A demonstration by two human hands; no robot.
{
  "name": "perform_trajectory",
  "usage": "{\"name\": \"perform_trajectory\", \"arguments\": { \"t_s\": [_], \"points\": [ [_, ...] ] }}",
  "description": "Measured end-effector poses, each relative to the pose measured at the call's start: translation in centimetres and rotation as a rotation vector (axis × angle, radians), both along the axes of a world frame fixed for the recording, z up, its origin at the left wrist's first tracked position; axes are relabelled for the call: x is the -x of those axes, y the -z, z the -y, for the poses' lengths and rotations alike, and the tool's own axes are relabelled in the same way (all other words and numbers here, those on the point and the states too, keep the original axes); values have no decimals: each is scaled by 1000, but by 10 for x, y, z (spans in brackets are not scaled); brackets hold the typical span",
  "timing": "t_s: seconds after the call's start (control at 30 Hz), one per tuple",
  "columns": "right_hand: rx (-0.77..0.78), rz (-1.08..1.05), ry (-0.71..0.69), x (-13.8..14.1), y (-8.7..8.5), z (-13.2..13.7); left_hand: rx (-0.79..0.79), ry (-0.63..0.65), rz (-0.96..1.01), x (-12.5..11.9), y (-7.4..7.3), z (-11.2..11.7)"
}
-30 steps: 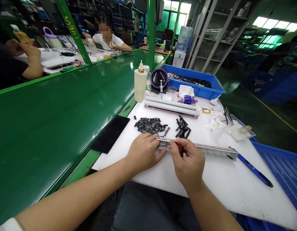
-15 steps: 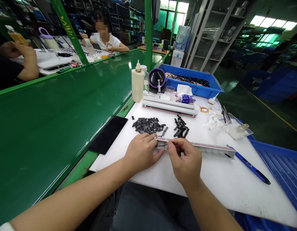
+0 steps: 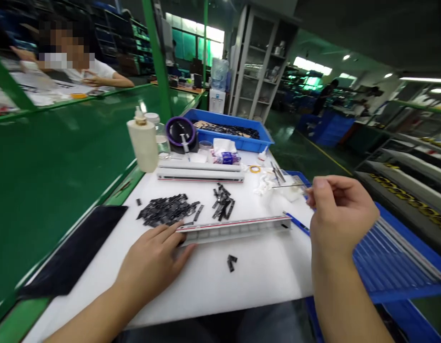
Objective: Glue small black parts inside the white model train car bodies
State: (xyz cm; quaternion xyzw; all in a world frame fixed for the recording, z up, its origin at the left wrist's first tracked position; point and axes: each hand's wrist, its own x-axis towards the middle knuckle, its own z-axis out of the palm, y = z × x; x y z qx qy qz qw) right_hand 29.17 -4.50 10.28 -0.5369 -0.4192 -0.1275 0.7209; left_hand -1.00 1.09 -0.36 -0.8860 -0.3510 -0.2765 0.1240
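Observation:
A long white channel-shaped strip (image 3: 238, 228) with a red line along its top edge lies on the white tabletop. My left hand (image 3: 154, 255) grips its left end, fingers over the top and thumb on the near side. My right hand (image 3: 338, 214) is raised at the right, above the table edge, pinching a thin dark rod (image 3: 290, 186) that points left; its exact kind is unclear. Beyond the strip lie a heap of small black pieces (image 3: 168, 209) and a smaller pile of black pieces (image 3: 223, 202). A few black pieces (image 3: 231, 263) lie on the near side.
More white strips (image 3: 200, 172) lie behind the piles, near a cream squeeze bottle (image 3: 143, 145), a purple-rimmed tape roll (image 3: 180, 131) and a blue bin (image 3: 234, 128). A blue pen (image 3: 297, 224) and a blue tray (image 3: 395, 257) are at right. Another person (image 3: 70, 62) sits at far left.
My right hand has left the strip and moved up and right with the thin rod. My left hand stays on the strip's left end. The view has swung right.

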Motion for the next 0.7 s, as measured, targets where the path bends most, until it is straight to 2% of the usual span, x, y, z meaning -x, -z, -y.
{"name": "perform_trajectory", "arguments": {
  "t_s": [0.07, 0.13, 0.23, 0.4, 0.53, 0.63, 0.7],
  "points": [
    [41, 5, 138, -51, -3, -11, -24, 19, -2, 2, 3, -5],
    [167, -38, 178, -94, 1, -20, -29, 24, -1, 3, 7, -9],
    [286, -35, 222, -131, 15, -33, -20, 24, -9, 5, 11, -12],
    [424, 50, 296, -146, 34, -54, -21, 16, -10, 7, 11, -12],
    [550, 80, 246, -150, 42, -64, -19, 42, 13, 6, 7, -11],
    [656, 107, 169, -138, 47, -55, 20, 41, 25, 3, 3, -10],
    [642, 147, 124, -120, 53, -40, 54, 31, 13, 3, 1, -8]
  ]
}}
